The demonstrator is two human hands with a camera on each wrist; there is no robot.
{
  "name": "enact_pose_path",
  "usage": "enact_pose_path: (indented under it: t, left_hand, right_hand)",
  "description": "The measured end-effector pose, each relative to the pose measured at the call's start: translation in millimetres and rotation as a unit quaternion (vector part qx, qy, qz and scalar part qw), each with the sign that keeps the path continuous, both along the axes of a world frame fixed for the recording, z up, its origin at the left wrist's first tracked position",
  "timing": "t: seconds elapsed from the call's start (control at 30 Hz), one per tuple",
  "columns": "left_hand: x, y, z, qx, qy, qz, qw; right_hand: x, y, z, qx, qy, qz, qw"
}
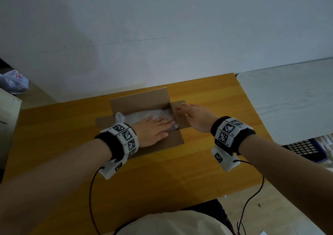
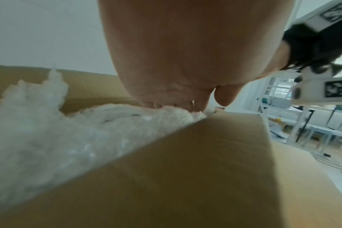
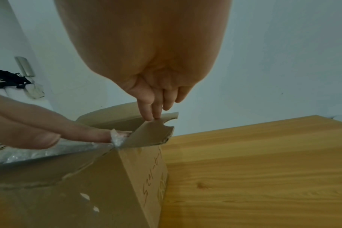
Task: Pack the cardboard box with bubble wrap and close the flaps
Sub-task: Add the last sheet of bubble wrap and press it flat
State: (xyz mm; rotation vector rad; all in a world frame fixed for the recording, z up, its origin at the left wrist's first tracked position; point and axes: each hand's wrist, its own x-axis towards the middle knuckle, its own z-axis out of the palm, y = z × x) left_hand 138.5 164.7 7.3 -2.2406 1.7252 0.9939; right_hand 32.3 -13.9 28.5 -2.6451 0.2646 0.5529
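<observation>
Cardboard box (image 1: pixel 144 125) sits open on the bench (image 1: pixel 207 144), bubble wrap (image 1: pixel 140 116) flattened under the left hand (image 1: pixel 153 131), fingers straight. Right hand (image 1: pixel 196 116) fingers, straight and together, touch the side flap (image 3: pixel 152 134). Judged step: flap closing begins; next, fold this flap inward while withdrawing the left hand.

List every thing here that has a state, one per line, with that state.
cardboard box: open, upright on the table
bubble wrap: inside the box, pressed down
right flap: raised, not folded in
far flap: standing up
left hand: flat, pressing the wrap
right hand: fingers straight, touching the right flap
</observation>
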Motion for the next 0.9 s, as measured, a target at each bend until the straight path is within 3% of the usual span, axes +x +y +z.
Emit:
enact_pose_path:
  t: [0.27, 0.37, 0.5, 0.67, 0.8, 0.9]
  left_hand:
    - [-10.4, -4.7, -4.8, 0.032, 0.003, -0.021, 0.999]
    - [-7.3, -10.3, -4.2, 0.056, 0.015, -0.007, 0.998]
    - [-6.7, 1.7, 7.1, 0.012, 0.026, 0.023, 0.999]
    - [8.2, 57.6, 17.3, -0.048, -0.059, 0.083, 0.994]
    - [18.9, 88.8, 15.6, -0.031, -0.157, 0.185, 0.970]
    - [20.1, 99.1, 9.2, -0.022, -0.149, 0.248, 0.957]
  right_hand:
    - [-2.9, 2.8, -0.6, -0.003, 0.002, 0.019, 1.000]
    - [-4.5, 10.3, -2.2, -0.046, 0.033, 0.104, 0.993]
    - [-7.6, 21.5, -9.9, -0.138, 0.063, 0.197, 0.968]
    - [5.8, 27.1, -12.0, -0.142, 0.067, 0.165, 0.974]
    - [18.3, 32.4, -11.5, -0.168, 0.089, 0.148, 0.971]
    - [21.1, 36.8, -10.0, -0.187, 0.101, 0.144, 0.967]
